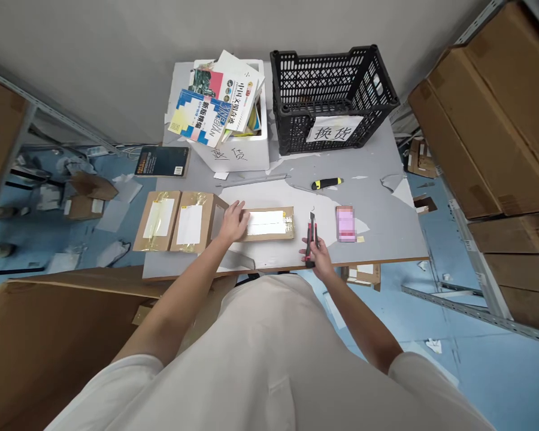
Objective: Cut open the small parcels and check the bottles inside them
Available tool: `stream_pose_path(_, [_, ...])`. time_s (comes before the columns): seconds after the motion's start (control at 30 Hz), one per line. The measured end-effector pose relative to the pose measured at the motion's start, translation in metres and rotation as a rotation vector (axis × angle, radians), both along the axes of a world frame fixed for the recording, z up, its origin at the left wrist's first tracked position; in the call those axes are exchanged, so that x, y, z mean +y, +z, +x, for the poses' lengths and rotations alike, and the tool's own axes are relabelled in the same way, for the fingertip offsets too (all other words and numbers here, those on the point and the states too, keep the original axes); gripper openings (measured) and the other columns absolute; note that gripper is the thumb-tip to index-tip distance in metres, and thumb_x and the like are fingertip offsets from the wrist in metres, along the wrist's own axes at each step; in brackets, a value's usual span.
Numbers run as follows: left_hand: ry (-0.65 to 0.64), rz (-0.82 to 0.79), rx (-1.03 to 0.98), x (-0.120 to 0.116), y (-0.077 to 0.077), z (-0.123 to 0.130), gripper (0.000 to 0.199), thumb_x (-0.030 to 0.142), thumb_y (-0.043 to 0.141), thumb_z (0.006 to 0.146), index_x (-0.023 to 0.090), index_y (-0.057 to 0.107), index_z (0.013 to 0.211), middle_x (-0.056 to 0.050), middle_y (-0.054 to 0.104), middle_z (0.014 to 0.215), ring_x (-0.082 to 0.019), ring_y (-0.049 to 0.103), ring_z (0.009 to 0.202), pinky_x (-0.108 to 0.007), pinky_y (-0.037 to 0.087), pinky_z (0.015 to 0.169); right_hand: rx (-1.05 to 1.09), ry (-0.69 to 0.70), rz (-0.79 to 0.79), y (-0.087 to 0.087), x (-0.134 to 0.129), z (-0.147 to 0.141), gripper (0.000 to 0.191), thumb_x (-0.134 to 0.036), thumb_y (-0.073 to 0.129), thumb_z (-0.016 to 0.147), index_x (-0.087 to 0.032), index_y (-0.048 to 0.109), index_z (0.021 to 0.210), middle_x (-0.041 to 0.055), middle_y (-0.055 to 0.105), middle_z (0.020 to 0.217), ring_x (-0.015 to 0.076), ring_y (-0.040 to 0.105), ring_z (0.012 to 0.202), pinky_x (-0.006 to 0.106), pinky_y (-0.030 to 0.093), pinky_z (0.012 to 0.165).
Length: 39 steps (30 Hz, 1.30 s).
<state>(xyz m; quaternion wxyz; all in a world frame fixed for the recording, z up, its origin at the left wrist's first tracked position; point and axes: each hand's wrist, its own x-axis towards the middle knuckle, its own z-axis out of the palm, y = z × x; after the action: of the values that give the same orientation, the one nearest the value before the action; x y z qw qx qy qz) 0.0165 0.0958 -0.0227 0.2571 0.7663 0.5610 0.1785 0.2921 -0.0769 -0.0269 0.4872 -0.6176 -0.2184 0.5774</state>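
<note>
A small taped cardboard box (269,234) with a white label lies flat before me on the table. My left hand (234,222) rests on the box's left end, palm down, fingers loosely extended. To the right of the box, my right hand (320,256) is closed around a red and black utility knife (312,239), its blade end pointing away from me. A yellow and black utility knife (327,184) lies farther back. Right of my right hand is a pink rectangular item (345,224), blurred by pixelation.
Two taped, labelled cartons (157,222) stand at the table's left. Behind are a white foam box (242,157) heaped with books and a black plastic crate (332,108) bearing a paper sign. A dark book (161,161) overhangs the left edge. Shelved cartons (471,131) rise at right.
</note>
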Motion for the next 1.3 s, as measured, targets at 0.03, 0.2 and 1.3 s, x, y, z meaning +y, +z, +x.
stream_pose_path(0.03, [0.053, -0.032, -0.043, 0.003, 0.000, -0.003, 0.053, 0.047, 0.036, 0.092, 0.014, 0.054, 0.128, -0.017, 0.053, 0.135, -0.030, 0.045, 0.130, -0.050, 0.034, 0.109, 0.030, -0.003, -0.004, -0.002, 0.006, -0.014, 0.045, -0.058, 0.052, 0.083, -0.031, 0.041, 0.117, 0.0067, 0.057, 0.126, 0.0175, 0.068, 0.084, 0.032, 0.057, 0.059])
stream_pose_path(0.2, [0.269, -0.184, -0.218, -0.013, -0.002, -0.016, 0.038, 0.040, 0.046, 0.085, 0.014, 0.067, 0.102, -0.012, 0.069, 0.106, -0.027, 0.062, 0.104, -0.048, 0.048, 0.097, 0.042, -0.117, 0.026, -0.005, 0.058, -0.033, 0.037, -0.051, 0.049, 0.087, -0.031, 0.039, 0.117, 0.0054, 0.057, 0.124, 0.0157, 0.066, 0.091, 0.038, 0.058, 0.076])
stream_pose_path(1.3, [-0.150, -0.144, -0.028, 0.068, 0.005, 0.058, 0.049, 0.025, 0.054, 0.077, 0.011, 0.057, 0.124, -0.015, 0.058, 0.128, -0.027, 0.054, 0.119, -0.038, 0.039, 0.107, 0.440, -0.214, -0.059, 0.006, -0.018, -0.063, 0.045, -0.043, 0.078, 0.070, -0.028, 0.053, 0.105, 0.0035, 0.067, 0.117, 0.0223, 0.069, 0.096, 0.042, 0.058, 0.081])
